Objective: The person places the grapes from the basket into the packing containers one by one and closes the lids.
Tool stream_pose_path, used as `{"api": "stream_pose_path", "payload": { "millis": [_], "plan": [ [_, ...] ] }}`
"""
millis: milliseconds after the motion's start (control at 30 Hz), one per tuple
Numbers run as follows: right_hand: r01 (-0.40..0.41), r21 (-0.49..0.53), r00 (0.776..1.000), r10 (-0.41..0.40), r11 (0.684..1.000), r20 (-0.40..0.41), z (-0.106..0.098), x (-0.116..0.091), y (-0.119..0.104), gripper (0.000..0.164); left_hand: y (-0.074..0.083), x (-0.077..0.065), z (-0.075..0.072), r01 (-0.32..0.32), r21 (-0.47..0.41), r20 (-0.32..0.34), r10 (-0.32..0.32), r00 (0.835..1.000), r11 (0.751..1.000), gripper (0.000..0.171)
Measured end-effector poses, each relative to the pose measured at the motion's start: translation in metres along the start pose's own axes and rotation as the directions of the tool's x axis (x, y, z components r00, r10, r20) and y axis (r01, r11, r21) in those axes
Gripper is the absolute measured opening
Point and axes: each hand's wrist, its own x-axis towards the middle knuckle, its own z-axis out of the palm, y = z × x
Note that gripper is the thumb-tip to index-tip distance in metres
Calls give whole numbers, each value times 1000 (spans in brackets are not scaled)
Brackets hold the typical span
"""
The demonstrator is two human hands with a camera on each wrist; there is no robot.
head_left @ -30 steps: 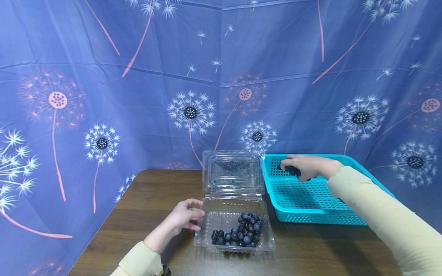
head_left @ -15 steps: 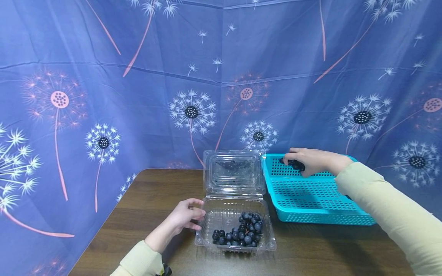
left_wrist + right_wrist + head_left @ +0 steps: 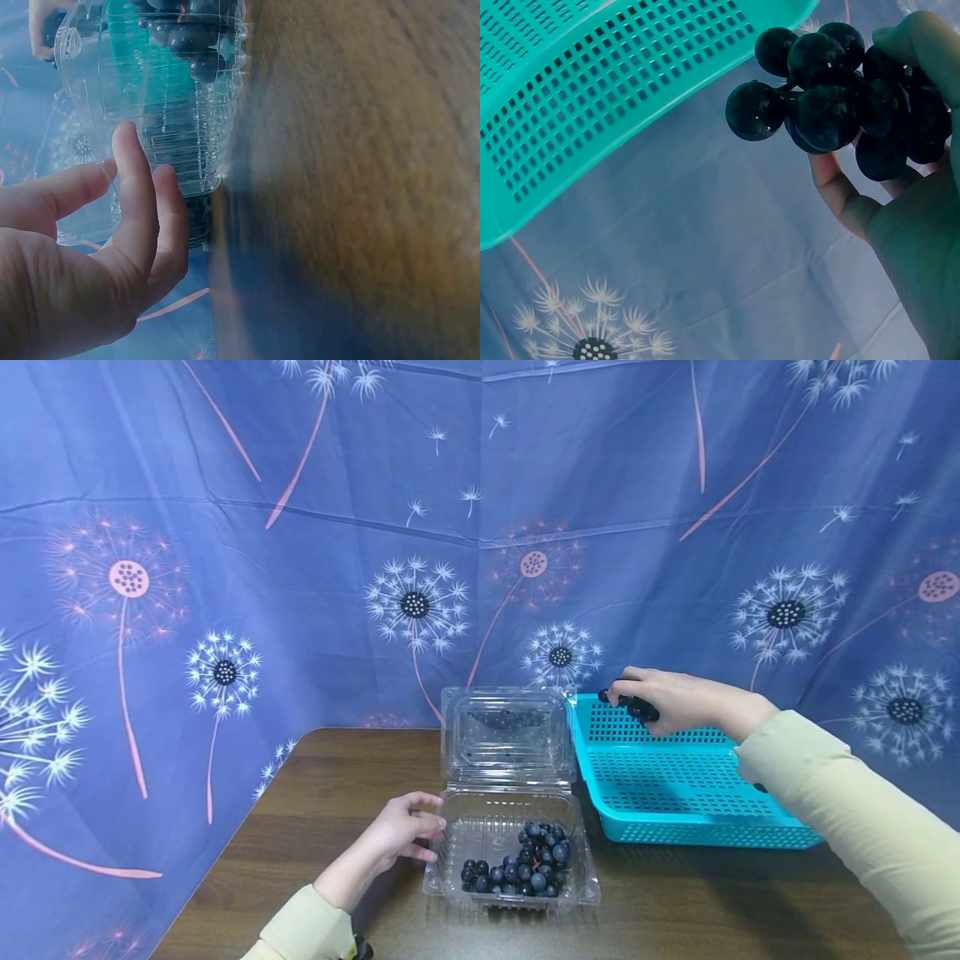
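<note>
Blue-black grapes [image 3: 525, 868], clear box [image 3: 480, 833]; at its two o'clock, a turquoise basket [image 3: 697, 832] gridded with holes. Pale yellow sleeves [image 3: 832, 793]. Brown wood-grain table [image 3: 337, 777]. Blue cloth [image 3: 337, 568], white and pink dandelions [image 3: 415, 604].

Dropping in from above is the easy way into the clear plastic hinged box [image 3: 471, 839]. Raised lid [image 3: 506, 752] blocks its back, turquoise perforated plastic basket [image 3: 678, 783] crowds its right, left hand [image 3: 401, 832] hogs its left.
</note>
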Motion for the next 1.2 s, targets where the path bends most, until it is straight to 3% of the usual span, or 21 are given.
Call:
{"api": "stream_pose_path", "payload": {
  "millis": [567,1200],
  "plan": [
    [31,-45,994,-36,999,-104,-2,-4,-8,53,-3,2,1,7,3,2,-7,1000,1000,46],
    [71,-25,978,-75,997,-194,2,3,-25,50,-4,3,-2,7,4,-2,-7,1000,1000,45]
  ]
}}
